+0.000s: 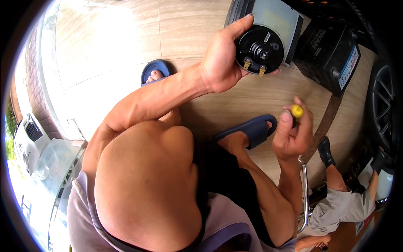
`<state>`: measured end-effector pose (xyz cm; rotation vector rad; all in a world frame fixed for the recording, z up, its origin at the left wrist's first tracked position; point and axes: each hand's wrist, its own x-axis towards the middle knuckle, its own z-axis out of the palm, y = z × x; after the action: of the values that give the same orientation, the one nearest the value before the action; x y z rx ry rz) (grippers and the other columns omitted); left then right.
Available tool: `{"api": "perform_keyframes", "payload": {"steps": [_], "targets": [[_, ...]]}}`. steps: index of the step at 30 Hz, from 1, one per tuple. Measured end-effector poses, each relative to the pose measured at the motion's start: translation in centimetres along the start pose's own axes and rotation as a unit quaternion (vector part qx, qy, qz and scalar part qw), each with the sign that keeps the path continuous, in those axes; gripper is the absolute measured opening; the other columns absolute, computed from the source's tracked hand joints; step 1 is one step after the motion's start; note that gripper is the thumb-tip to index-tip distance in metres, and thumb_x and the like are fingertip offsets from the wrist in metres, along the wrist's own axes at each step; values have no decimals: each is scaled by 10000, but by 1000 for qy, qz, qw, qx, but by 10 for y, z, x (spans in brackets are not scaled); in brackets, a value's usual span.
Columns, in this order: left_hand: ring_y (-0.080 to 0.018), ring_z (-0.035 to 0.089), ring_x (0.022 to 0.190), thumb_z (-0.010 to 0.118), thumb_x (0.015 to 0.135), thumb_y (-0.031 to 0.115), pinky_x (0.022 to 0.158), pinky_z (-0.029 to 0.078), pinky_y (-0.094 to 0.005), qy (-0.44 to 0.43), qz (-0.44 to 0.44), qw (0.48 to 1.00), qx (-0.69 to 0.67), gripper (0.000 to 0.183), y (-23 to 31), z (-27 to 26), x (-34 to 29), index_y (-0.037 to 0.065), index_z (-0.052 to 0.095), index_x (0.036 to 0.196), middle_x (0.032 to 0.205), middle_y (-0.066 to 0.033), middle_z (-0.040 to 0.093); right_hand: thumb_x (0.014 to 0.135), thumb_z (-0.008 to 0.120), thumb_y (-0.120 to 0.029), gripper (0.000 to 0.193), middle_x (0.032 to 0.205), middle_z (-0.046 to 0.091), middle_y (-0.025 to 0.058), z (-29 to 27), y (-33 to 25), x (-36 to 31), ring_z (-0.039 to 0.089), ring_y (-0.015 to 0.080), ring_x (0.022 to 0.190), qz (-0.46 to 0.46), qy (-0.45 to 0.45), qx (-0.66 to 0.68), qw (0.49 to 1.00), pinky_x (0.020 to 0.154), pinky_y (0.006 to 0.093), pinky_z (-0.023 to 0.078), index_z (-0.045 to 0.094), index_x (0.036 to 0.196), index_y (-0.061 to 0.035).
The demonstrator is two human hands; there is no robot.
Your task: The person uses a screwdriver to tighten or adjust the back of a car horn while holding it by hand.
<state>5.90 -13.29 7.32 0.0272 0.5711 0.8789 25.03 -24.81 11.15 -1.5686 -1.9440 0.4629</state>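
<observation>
A: What could go wrong for you, from the left?

B: Your left hand [220,61] curls round the black disc horn [257,42], thumb at its rim — if that grip slackens, the round edge could slip and drop it toward the tiled floor [184,38]. A knock might bend its brass terminals [247,63]. Your right hand [296,136] pinches a yellow-ended piece [297,110], which a loose pinch could drop.

A: And your arms?

B: Your left reaches forward and across; your right forearm rises beside your knee, fingers curled.
</observation>
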Motion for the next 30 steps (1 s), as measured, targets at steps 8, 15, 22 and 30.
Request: {"api": "perform_keyframes", "payload": {"steps": [8, 15, 22, 30], "targets": [[-269, 712, 934, 313, 1062, 450, 830, 617, -494, -53, -32, 998, -25, 550, 2, -7, 0, 1, 568, 1252, 1077, -129, 695, 901, 682, -70, 294, 916, 664, 147, 10, 4, 6, 664, 279, 760, 56, -51, -11, 997, 681, 340, 532, 635, 1174, 32], [-291, 723, 919, 261, 1051, 540, 790, 615, -377, -42, -24, 998, 33, 670, -1, -4, 0, 6, 510, 1369, 1085, -145, 705, 977, 623, -122, 308, 991, 712, 130, -2, 0, 11, 680, 197, 858, 60, -52, -17, 997, 772, 317, 528, 621, 1247, 29], [-290, 681, 1066, 281, 1044, 549, 948, 557, -498, -112, -13, 993, 21, 675, -1, -9, 2, 20, 442, 1432, 1164, -179, 670, 976, 634, -127, 309, 965, 699, 122, -21, -18, 27, 659, 167, 795, 111, -76, 64, 989, 726, 290, 533, 629, 1241, 32], [-380, 606, 1198, 333, 1035, 534, 1007, 510, -553, -142, 4, 989, 36, 670, 1, -8, -1, 16, 407, 1454, 1274, -230, 614, 1008, 592, -174, 290, 795, 628, 52, -21, -22, 26, 556, 93, 672, 155, -109, 123, 974, 628, 240, 464, 646, 1207, 30]]}}
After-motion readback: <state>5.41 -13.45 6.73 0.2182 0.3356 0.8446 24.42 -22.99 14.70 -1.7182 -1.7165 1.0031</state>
